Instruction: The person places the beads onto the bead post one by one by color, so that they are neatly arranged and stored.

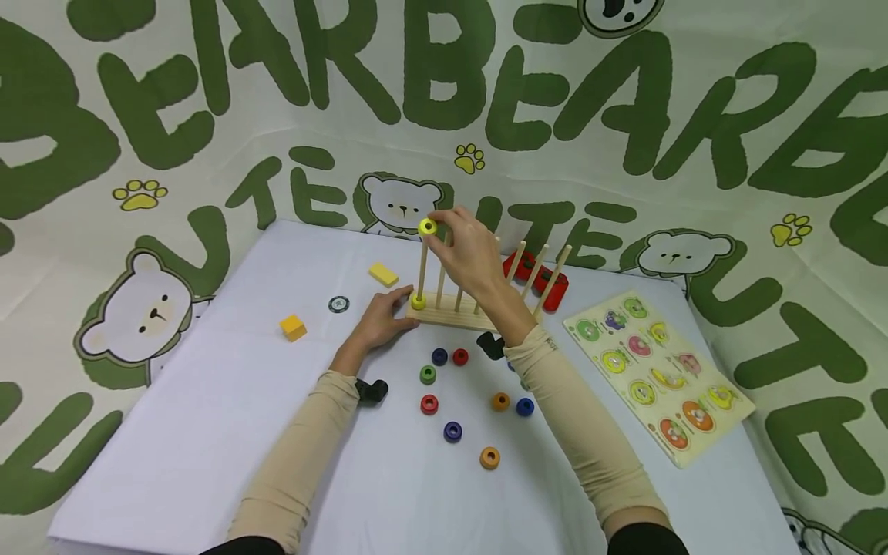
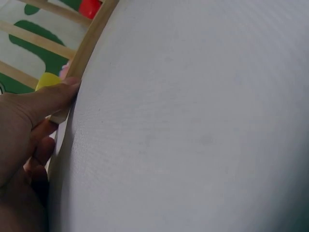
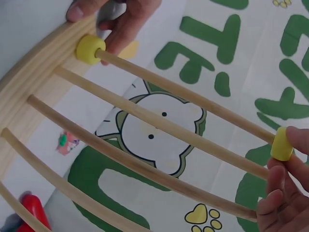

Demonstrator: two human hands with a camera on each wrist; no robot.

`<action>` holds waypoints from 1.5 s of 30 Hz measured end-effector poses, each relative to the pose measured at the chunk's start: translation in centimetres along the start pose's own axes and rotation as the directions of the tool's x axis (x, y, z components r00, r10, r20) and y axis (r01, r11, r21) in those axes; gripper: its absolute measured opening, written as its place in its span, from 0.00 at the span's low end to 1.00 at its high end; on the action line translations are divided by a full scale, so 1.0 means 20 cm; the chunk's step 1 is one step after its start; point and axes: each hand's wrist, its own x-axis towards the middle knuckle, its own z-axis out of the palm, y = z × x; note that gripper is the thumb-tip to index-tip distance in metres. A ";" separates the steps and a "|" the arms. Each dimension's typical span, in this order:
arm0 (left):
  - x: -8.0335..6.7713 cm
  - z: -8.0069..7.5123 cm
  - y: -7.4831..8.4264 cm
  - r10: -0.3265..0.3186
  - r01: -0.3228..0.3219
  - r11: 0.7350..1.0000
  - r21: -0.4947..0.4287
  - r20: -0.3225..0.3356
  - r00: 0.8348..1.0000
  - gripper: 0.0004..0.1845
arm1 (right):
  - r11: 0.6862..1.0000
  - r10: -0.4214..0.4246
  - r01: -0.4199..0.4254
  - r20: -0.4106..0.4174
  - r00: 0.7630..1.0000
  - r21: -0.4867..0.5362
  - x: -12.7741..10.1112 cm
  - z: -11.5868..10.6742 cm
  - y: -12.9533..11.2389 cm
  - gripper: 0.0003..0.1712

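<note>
Risks, left to right. Wooden base (image 1: 447, 317): if the left hand (image 1: 383, 317) slackens, a sideways shove from above could skid or rock it on the counter (image 1: 208, 455). Lower yellow bead (image 1: 418, 304): sits at the foot of the leftmost peg (image 1: 422, 270), right by the left fingers, so anything sliding down there could nip a fingertip. Upper yellow bead (image 3: 282, 144): up at that peg's tip. Misaligned hole = it slips off, drops and rolls; tilted = it jams and levers the peg. Can't tell for sure if the tip is in the hole, fingers and angle hide it. Right hand (image 1: 470, 250): close to the next 2 peg tips, could snag them if it swings. Right sleeve (image 1: 583, 424): hangs over the loose beads; dip the arm and it could knock the blue bead (image 1: 525, 412) or its neighbors.

Hands: well apart in height, 1 low, 1 high. Left is curled round the base's left end, thumb on the near side, fingers round the end. Right pinches the upper yellow bead between thumb and fingertip, gap just bead-wide, other fingers curled beside the next pegs; contact there unclear.
</note>
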 end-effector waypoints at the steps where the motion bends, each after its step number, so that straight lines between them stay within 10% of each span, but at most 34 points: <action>1: 0.00 0.00 0.00 0.000 0.000 1.000 -0.004 -0.001 1.000 0.42 | 1.000 0.005 -0.005 0.003 1.000 -0.005 0.00 0.00 0.00 0.21; 20: -0.08 0.08 -0.04 -0.053 0.053 0.998 -0.036 0.005 0.999 0.42 | 0.991 0.086 -0.068 0.153 0.984 -0.114 -0.04 0.08 0.00 0.22; 33: -0.08 0.09 -0.05 -0.017 0.017 1.000 -0.020 0.005 1.000 0.42 | 0.996 -0.073 0.081 0.146 0.987 -0.047 -0.29 0.06 0.01 0.14; 36: -0.07 0.07 -0.05 -0.005 0.004 1.000 -0.024 -0.002 1.000 0.41 | 0.990 -0.095 0.125 0.347 0.933 -0.063 -0.44 0.09 0.00 0.10; 40: -0.03 0.02 -0.03 0.003 -0.003 1.000 -0.022 -0.006 1.000 0.41 | 0.983 -0.091 0.171 0.621 0.779 -0.070 -0.61 0.16 -0.01 0.11; 45: 0.00 -0.02 0.00 0.008 -0.008 1.000 -0.009 0.000 1.000 0.41 | 0.976 -0.033 0.181 0.741 0.670 -0.121 -0.73 0.23 0.02 0.15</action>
